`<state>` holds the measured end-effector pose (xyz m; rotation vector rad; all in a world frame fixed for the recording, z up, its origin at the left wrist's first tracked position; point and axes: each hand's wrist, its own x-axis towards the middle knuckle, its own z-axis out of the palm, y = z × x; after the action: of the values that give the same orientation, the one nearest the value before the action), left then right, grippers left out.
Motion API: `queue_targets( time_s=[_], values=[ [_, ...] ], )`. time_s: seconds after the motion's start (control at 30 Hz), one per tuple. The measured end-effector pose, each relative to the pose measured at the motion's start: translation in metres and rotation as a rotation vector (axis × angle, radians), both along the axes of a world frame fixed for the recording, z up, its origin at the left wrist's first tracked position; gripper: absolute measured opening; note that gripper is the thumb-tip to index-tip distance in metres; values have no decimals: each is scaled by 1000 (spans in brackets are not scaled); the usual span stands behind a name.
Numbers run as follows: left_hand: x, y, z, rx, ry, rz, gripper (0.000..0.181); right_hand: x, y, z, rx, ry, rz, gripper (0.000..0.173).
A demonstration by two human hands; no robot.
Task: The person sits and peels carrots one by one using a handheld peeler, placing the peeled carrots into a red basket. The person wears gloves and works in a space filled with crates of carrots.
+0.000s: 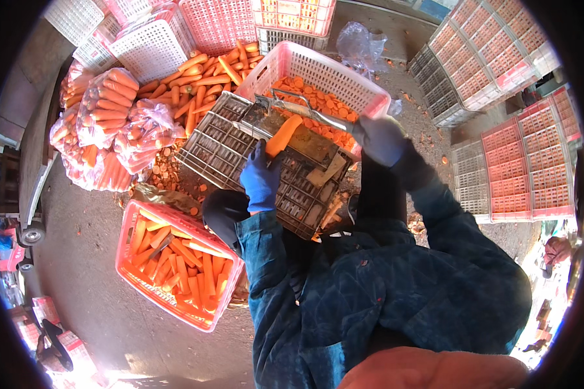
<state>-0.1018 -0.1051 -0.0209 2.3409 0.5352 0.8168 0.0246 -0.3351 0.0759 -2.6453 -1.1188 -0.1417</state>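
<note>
My left hand (263,177), in a blue glove, holds a carrot (284,135) by its lower end. The carrot lies slantwise over a worn cutting board (307,141), beneath a lever cutter's metal arm. The board rests on an upturned wire-ribbed crate (209,141). My right hand (380,141), gloved and slightly blurred, is closed around the handle end of the metal lever (328,119). Just beyond the board stands a pink-rimmed basket (316,58) with many round carrot slices (321,99) in it. Whether the blade touches the carrot, I cannot tell.
A red basket (168,311) of peeled carrots (190,260) stands on the floor at lower left. Whole carrots (207,80) are heaped behind the crate, beside plastic bags of carrots (108,104). Stacked crates (486,53) stand at right, and a crumpled plastic bag (360,44) lies at the top.
</note>
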Motion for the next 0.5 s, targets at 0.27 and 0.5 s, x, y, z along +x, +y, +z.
queue_targets(
  time_s=[0.27, 0.5],
  values=[
    [-4, -2, -21, 38, -14, 36, 54, 7, -18, -49, 194, 467, 55, 37],
    [3, -19, -6, 116, 20, 33, 58, -21, 10, -5, -230, 42, 23, 37]
  ],
)
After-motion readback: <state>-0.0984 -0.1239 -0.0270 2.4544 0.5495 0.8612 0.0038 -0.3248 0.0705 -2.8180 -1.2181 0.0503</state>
